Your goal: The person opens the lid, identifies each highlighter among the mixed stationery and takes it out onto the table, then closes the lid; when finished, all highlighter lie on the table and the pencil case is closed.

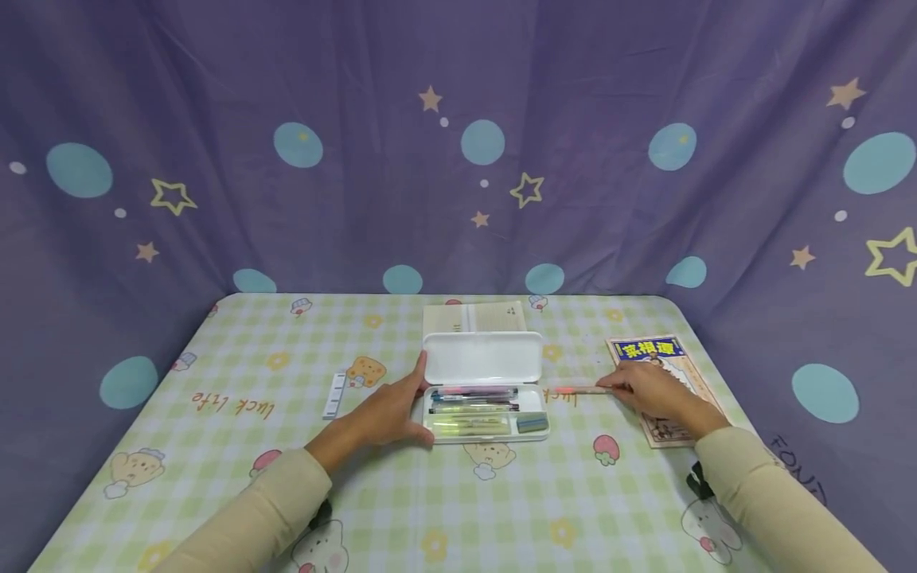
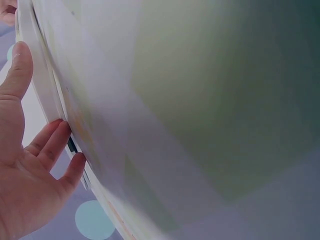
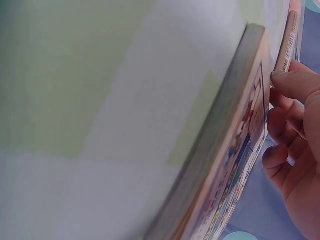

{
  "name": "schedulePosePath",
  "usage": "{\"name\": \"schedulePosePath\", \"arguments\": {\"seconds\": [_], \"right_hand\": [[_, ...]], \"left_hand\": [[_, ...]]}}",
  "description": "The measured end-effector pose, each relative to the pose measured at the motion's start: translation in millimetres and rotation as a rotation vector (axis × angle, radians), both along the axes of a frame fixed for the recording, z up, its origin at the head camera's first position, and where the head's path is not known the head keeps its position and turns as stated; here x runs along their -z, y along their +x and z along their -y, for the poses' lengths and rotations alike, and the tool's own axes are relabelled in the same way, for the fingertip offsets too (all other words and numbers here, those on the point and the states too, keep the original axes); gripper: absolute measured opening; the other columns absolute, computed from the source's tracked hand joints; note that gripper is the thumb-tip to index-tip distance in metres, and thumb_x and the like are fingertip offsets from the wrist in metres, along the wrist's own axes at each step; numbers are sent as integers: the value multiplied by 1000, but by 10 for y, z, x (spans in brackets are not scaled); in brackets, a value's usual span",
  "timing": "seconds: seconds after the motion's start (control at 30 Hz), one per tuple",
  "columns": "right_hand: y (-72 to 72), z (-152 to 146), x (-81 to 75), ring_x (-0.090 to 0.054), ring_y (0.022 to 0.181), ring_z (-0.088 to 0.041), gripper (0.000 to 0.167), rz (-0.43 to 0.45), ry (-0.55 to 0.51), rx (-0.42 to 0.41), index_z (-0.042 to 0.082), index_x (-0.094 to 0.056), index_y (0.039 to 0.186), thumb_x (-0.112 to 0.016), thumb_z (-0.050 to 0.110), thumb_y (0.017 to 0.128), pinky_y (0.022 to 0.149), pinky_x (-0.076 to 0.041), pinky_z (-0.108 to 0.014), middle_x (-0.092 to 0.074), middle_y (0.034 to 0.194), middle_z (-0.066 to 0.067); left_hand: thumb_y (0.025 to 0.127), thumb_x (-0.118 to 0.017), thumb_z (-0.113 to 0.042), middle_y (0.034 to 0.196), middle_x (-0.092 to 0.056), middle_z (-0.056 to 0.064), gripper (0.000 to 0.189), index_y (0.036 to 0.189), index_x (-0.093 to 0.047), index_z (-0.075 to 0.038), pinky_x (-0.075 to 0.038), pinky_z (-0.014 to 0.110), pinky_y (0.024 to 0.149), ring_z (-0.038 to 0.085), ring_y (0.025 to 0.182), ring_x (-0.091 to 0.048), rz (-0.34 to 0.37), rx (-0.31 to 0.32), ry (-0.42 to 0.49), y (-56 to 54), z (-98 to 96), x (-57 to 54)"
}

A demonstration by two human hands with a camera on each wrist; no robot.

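1. Toward the right edge of the green-checked worktop (image 1: 380,501), the right hand (image 1: 652,390) pinches a thin pink pen (image 1: 582,390).
2. Between the side edges, the left hand (image 1: 390,407), fingers spread, touches an open white pencil box (image 1: 483,358).

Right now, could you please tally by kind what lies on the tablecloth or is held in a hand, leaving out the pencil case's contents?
Pencil case: 1
Books or notebooks: 2
Pen, pinched in the right hand: 1
Banded white strip: 1
Total: 5
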State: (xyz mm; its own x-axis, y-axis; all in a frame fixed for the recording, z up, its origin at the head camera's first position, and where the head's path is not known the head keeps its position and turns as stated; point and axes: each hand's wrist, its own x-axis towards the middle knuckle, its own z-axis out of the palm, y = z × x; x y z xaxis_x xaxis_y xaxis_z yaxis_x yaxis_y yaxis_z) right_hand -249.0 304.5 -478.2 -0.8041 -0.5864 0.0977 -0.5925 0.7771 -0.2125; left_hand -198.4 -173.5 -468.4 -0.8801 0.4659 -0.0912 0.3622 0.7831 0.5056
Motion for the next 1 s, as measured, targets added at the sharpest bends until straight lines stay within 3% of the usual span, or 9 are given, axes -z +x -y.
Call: {"name": "schedulePosePath", "arguments": {"seconds": [0.27, 0.57, 0.73, 1.0], "right_hand": [[12, 10, -66, -60, 79, -7, 26, 33, 37, 11, 19, -78, 117, -74, 12, 92, 68, -49, -30, -72, 98, 4], [-18, 126, -143, -55, 74, -3, 28, 13, 14, 12, 14, -76, 120, -73, 12, 93, 66, -49, -27, -69, 93, 5], [-13, 315, -171, -50, 68, -1, 25, 8, -25, -49, 13, -77, 118, -73, 12, 92, 62, -45, -24, -68, 89, 5], [3, 700, -215, -50, 70, 1, 23, -16, -83, -158, 15, -78, 115, -74, 13, 92, 67, -47, -24, -69, 88, 8]], "left_hand": [[66, -91, -53, 142, -60, 6, 148, 163, 12, -10, -43, 42, 113, 25, 125, -61, -2, 4, 6, -3, 2, 37], [66, -91, -52, 141, -60, 5, 147, 163, 11, -10, -43, 43, 113, 24, 126, -61, -3, 11, 16, 0, 3, 53], [67, -91, -53, 141, -60, 5, 148, 163, 12, -9, -43, 42, 113, 23, 125, -61, -2, 15, 11, 1, 3, 64], [67, -90, -53, 142, -60, 5, 147, 163, 12, -10, -43, 42, 114, 25, 126, -61, -17, 15, -4, -1, 19, 45]]}}
